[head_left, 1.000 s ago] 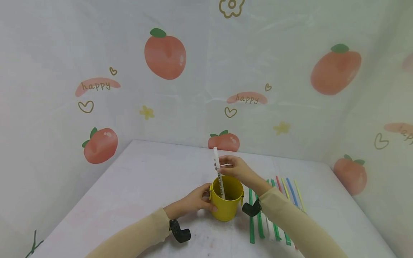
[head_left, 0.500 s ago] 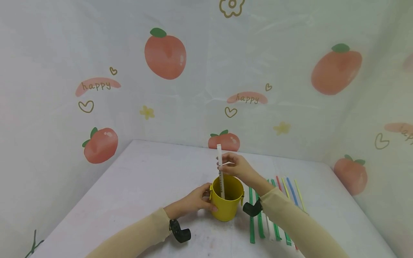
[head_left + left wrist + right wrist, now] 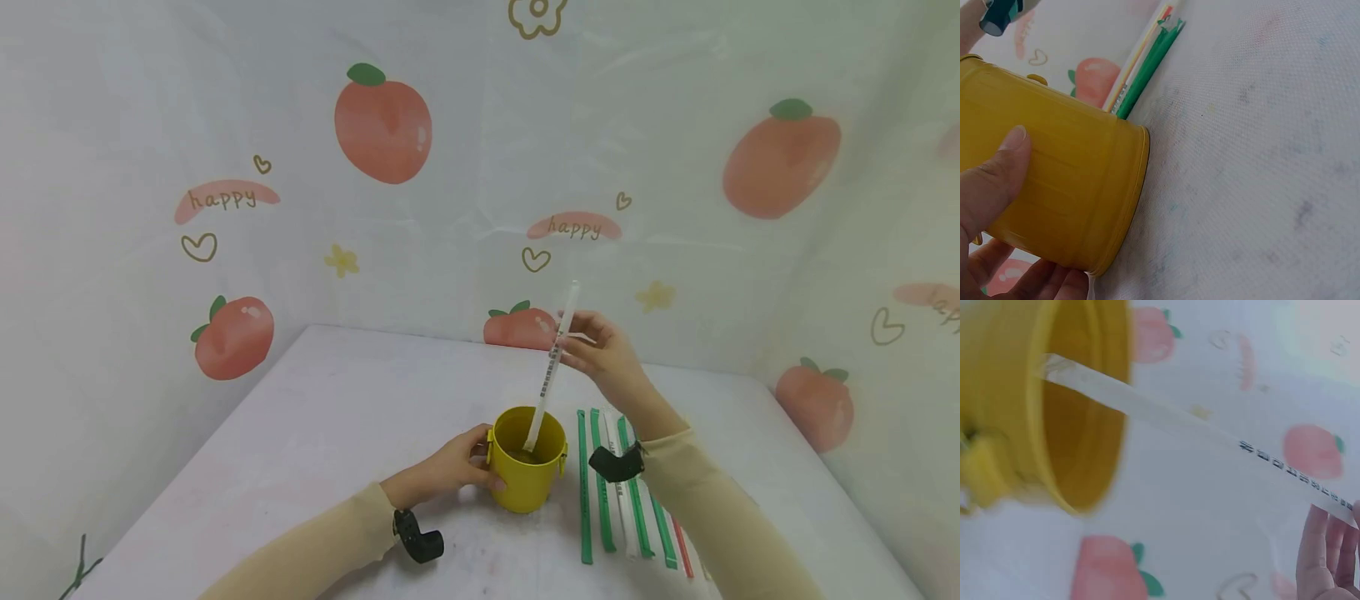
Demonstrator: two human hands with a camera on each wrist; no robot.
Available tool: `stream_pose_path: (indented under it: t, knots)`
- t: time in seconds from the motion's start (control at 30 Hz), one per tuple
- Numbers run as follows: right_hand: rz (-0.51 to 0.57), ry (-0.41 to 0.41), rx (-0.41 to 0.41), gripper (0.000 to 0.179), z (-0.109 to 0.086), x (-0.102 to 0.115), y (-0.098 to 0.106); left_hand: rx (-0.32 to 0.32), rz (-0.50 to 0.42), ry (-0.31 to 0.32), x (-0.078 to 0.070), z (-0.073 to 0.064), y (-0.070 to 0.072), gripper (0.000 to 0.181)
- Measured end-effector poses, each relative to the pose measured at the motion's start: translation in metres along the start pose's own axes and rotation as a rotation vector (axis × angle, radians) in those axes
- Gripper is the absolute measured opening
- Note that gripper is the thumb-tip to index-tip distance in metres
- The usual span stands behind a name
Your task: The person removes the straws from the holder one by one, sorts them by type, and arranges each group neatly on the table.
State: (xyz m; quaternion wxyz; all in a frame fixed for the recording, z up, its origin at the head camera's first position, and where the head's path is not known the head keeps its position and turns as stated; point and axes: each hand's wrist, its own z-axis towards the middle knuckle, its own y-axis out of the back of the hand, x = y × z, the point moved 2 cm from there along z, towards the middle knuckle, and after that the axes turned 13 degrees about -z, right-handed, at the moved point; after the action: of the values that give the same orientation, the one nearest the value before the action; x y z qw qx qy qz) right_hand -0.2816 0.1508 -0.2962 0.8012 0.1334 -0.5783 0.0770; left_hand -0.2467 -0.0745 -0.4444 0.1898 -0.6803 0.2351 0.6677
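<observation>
My left hand [image 3: 450,463] grips the side of a small yellow bucket [image 3: 523,490] standing on the table. Its thumb [image 3: 1000,181] lies along the bucket wall in the left wrist view, with the other fingers curled underneath. Above and right of the bucket, my right hand [image 3: 606,357] pinches a long straw [image 3: 549,379] in a white paper wrapper with dark printing. The straw leans to the right, its lower end at the bucket's mouth. In the right wrist view that end of the straw [image 3: 1147,411] overlaps the bucket rim [image 3: 1038,425], and the fingers [image 3: 1315,550] hold the printed part.
Right of the bucket lies a row of wrapped straws: several green ones [image 3: 585,500], a white one [image 3: 624,517] and a red one [image 3: 682,546]. My right forearm hides part of the row. A fruit-print curtain [image 3: 420,233] stands behind the white table [image 3: 360,392].
My right hand has moved up and to the right, raising the straw mostly out of the bucket and tilting it right. The left hand and the bucket have stayed in place.
</observation>
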Motion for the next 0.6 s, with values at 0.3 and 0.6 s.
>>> stream_pose_path:
  t: [0.3, 0.6]
  knots:
    - [0.155, 0.114, -0.152, 0.033, -0.008, 0.026, 0.053, 0.004, -0.006, 0.006, 0.000, 0.000, 0.001, 0.066]
    - [0.060, 0.092, -0.255, 0.036, -0.029, 0.021, 0.111, 0.004, -0.015, 0.012, -0.001, -0.001, 0.000, 0.066]
